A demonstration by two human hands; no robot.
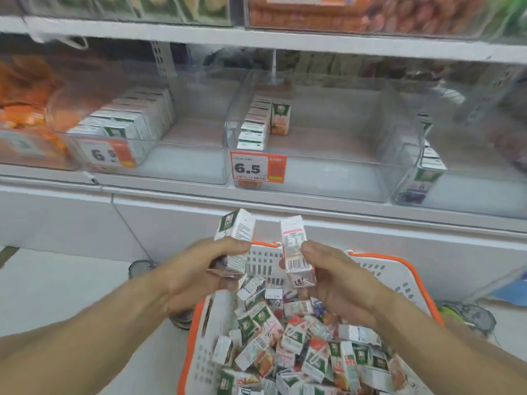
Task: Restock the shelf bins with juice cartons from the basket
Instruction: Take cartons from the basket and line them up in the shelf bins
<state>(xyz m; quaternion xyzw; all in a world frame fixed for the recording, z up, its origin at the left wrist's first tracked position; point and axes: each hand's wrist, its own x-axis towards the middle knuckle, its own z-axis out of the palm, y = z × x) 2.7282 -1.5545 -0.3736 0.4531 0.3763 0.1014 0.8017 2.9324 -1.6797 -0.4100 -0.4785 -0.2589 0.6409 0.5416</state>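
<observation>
1. Cardboard juice cartons filled the basket (399, 269); our left hand (196, 269) gripped one carton (236, 232), our right hand (339, 277) gripped another carton (295, 249), both above the basket.
2. We judged them light, stiff-walled, crushable at corners; best held across the broad faces.
3. We noted the middle bin (313, 172) mostly bare beside its short row (255, 124); its clear front wall and the shelf (285, 41) above limited entry.
</observation>
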